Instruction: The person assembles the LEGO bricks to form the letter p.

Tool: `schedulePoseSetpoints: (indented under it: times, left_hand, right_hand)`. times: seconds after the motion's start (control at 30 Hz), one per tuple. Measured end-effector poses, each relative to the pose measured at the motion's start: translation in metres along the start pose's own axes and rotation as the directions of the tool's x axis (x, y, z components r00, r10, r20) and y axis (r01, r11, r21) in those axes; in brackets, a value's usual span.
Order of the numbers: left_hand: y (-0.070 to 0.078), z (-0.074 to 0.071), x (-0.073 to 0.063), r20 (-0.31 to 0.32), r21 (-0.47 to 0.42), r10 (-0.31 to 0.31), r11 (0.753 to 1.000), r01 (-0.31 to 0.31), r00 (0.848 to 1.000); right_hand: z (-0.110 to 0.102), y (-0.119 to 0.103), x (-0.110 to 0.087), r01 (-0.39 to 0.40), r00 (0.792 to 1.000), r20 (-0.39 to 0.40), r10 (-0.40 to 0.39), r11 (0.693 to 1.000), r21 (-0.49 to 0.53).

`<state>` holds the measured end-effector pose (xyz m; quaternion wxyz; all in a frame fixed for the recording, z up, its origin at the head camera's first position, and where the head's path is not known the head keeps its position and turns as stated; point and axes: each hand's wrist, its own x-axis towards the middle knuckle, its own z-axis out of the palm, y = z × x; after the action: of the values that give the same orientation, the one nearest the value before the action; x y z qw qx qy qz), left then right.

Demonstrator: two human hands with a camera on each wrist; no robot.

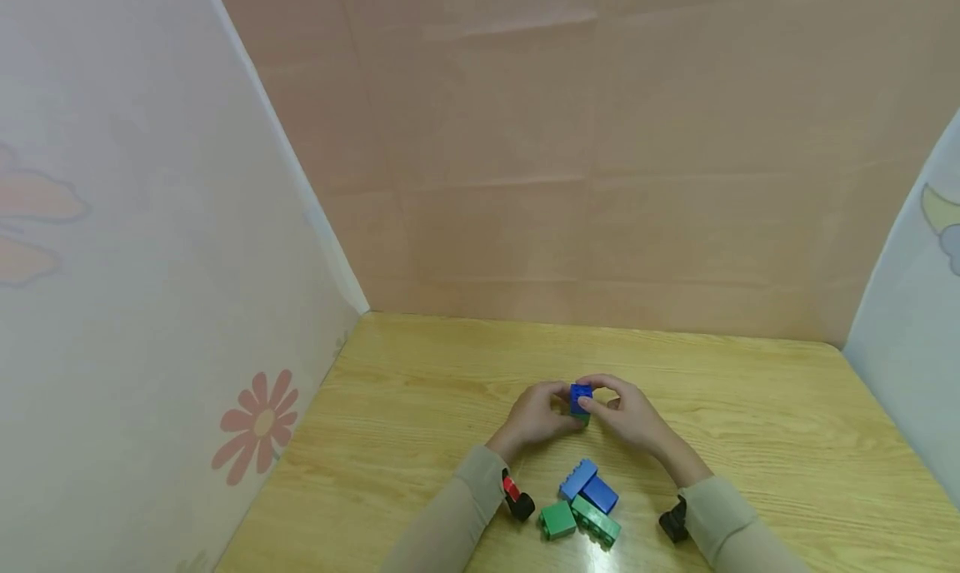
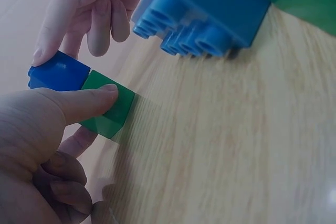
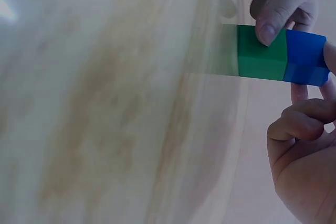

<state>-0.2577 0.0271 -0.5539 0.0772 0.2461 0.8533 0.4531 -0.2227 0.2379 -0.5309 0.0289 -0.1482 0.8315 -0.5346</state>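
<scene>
Near the middle of the table, a small blue brick (image 1: 581, 391) sits stacked on a green brick (image 2: 122, 109), and both hands are at this pair. My left hand (image 1: 537, 415) pinches the green brick from the left, its thumb flat against one side in the left wrist view. From the right, my right hand (image 1: 628, 415) holds the blue brick between thumb and fingertips. The right wrist view shows the two bricks end to end, the green one (image 3: 262, 62) touching the blue one (image 3: 305, 59). The green brick's base is at the tabletop.
Closer to the body, between the forearms, lie a studded lighter blue brick (image 1: 578, 478), a darker blue brick (image 1: 601, 495), a long green brick (image 1: 596, 521) and a shorter green brick (image 1: 558, 520). A brown backdrop (image 1: 600, 181) and pale side panels (image 1: 187, 223) border the wooden table (image 1: 787, 423).
</scene>
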Motion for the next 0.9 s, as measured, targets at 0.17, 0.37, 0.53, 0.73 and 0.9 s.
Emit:
schedulePoseSetpoints:
  times: [0.17, 0.37, 0.53, 0.73, 0.9]
  left_hand:
    - [0.0003, -0.0013, -0.0011, -0.004, 0.002, -0.004, 1.0, 0.004, 1.0]
    - [-0.0027, -0.0009, -0.0018, -0.004, -0.004, -0.003, 1.0, 0.003, 1.0]
    - [-0.0043, 0.0009, -0.0015, -0.001, -0.001, -0.009, 1.0, 0.009, 1.0]
    - [-0.0032, 0.0004, -0.0019, -0.002, 0.01, -0.013, 1.0, 0.013, 1.0]
    - [-0.0018, -0.0002, -0.0019, -0.002, 0.013, -0.025, 1.0, 0.025, 1.0]
  right_hand:
    - [0.0033, -0.0003, 0.0011, -0.022, 1.0, 0.01, 0.021, 0.999, 0.031]
    - [0.0046, 0.0014, 0.0004, -0.033, 0.999, 0.013, 0.033, 0.999, 0.009]
    - [0.0023, 0.0015, -0.0001, -0.039, 0.999, 0.029, 0.039, 0.999, 0.005]
    - [0.0008, 0.0018, 0.001, -0.023, 0.999, 0.029, 0.023, 1.0, -0.01]
    - [0.0001, 0.002, 0.0019, 0.004, 1.0, 0.026, -0.003, 1.0, -0.004]
